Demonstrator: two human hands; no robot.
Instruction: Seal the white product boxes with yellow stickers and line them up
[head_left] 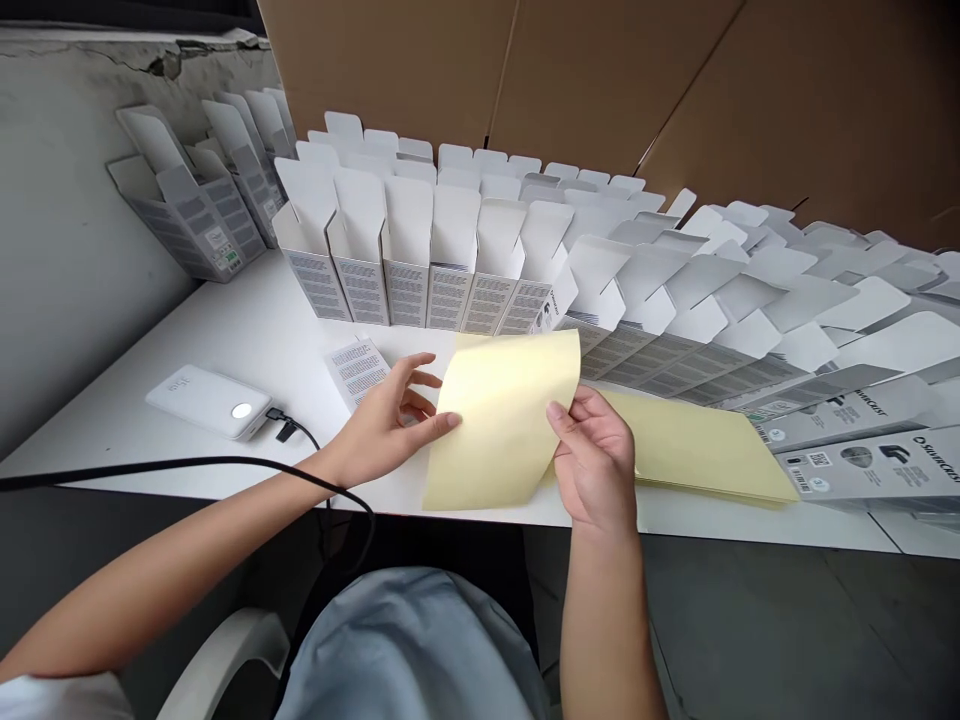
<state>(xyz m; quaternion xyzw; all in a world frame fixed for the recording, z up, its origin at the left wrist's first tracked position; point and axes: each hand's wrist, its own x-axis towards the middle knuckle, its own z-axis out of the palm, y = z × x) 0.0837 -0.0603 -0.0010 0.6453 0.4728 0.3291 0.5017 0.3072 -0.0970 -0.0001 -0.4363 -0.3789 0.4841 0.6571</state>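
On the white tabletop [247, 315], a power bank [206, 402] is lying toward the left end, a printed carton [352, 366] is lying partly behind the left hand [386, 420], and that hand is holding its fingers spread, its thumb overlapping the left margin of a yellow sheet [502, 425]. Near the tabletop's front edge, the right hand [598, 455] is pinching the sheet's right margin (rows of open-flapped boxes [450, 295] are standing behind), and a yellow stack [701, 445] is lying farther right.

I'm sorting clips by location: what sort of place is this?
Probably a packing workspace: rows of open boxes stand on a white table, and the right hand holds a yellow sheet.
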